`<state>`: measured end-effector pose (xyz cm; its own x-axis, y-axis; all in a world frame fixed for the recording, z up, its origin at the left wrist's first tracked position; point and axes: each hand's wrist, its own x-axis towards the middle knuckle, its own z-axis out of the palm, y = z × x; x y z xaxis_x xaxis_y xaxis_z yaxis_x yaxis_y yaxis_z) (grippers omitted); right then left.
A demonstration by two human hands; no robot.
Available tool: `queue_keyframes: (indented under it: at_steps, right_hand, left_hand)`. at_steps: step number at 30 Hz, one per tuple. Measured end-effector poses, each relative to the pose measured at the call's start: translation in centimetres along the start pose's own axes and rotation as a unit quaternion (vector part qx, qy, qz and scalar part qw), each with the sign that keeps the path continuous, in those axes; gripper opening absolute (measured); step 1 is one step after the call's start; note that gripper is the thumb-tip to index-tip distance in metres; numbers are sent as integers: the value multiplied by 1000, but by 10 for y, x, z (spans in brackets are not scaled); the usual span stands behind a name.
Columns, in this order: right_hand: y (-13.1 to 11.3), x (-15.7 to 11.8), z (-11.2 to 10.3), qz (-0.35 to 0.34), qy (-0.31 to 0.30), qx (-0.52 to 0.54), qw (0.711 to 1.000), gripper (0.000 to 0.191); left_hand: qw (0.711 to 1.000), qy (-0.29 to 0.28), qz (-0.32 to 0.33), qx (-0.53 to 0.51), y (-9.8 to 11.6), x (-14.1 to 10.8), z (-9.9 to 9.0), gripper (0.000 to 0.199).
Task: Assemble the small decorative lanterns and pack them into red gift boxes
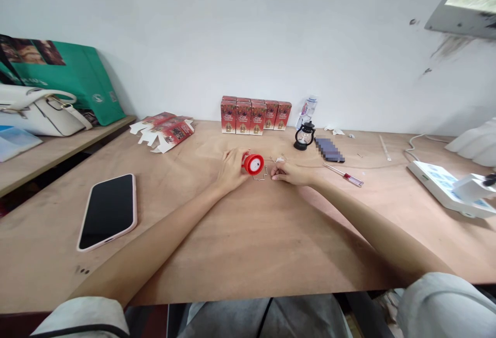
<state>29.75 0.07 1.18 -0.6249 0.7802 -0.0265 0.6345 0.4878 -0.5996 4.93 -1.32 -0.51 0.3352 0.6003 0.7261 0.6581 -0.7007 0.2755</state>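
My left hand [231,169] is closed around a small red lantern [246,161], tipped so that its round base with a white centre faces me. To the right of it, my right hand [289,172] has its fingers curled together close to the tabletop; whatever they may pinch is too small to make out. Between the two hands lies a thin bent wire [265,174]. A small white scrap [279,159] is just beyond my right fingertips. Farther back stands a black lantern [304,136] upright with its handle. A screwdriver [344,174] with a red and clear handle lies right of my right hand.
Red printed boxes [243,117] stand by the wall, and flattened cartons [166,130] lie at the back left. A clear bottle [308,110] and a dark pixelated flat object [329,150] are behind. A phone [109,210] lies left, a power strip [445,185] right.
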Motion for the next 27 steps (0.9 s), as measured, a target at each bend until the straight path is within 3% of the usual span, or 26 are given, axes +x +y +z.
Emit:
queue_keyframes:
  at_steps: [4, 10, 14, 19, 24, 27]
  right_hand:
    - [-6, -6, -2, 3, 11, 3, 1000, 9]
    - [-15, -21, 15, -37, 128, 80, 988, 17]
    - [-29, -20, 31, -45, 252, 199, 946, 28]
    - [-49, -8, 41, -57, 323, 275, 904, 40]
    - [-53, -1, 50, -46, 370, 255, 892, 30]
    - [-48, -2, 54, -84, 397, 191, 894, 18]
  left_hand:
    - [1000, 2, 10, 3, -1, -1, 1, 48]
    - [1000, 0, 10, 8, -2, -1, 2, 48]
    - [1000, 0, 7, 7, -1, -1, 2, 45]
    - [1000, -4, 11, 2, 0, -1, 0, 47]
    - [1000, -14, -20, 18, 2, 0, -2, 48]
    - [999, -20, -33, 35, 4, 0, -4, 47]
